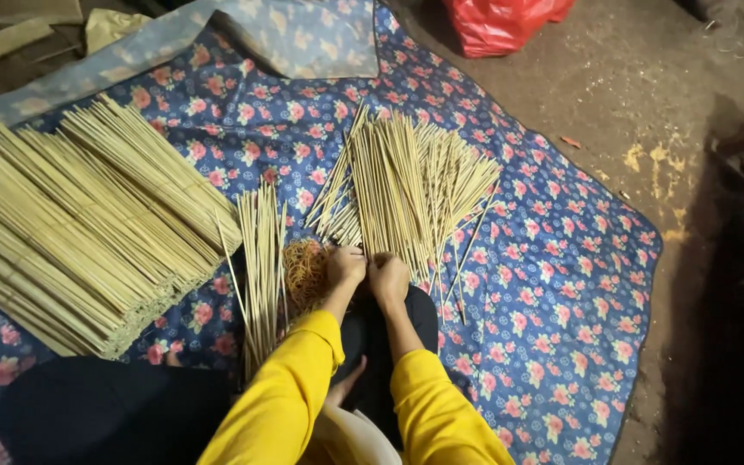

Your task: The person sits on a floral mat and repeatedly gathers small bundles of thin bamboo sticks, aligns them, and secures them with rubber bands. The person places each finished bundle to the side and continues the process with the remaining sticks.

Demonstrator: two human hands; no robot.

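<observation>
Evidently both fists, left hand [345, 265] and right hand [388, 277], clench the near ends of the fanned stick pile [406, 185] right of the big stack [79, 232]; squaring those ends first looks wise.

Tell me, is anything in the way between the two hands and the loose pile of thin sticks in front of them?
Nothing visible is in the way. The left hand and right hand are already at the near ends of the fanned pile of thin pale bamboo sticks on the blue flowered cloth. The tangle of orange rubber bands lies off to the left.
</observation>
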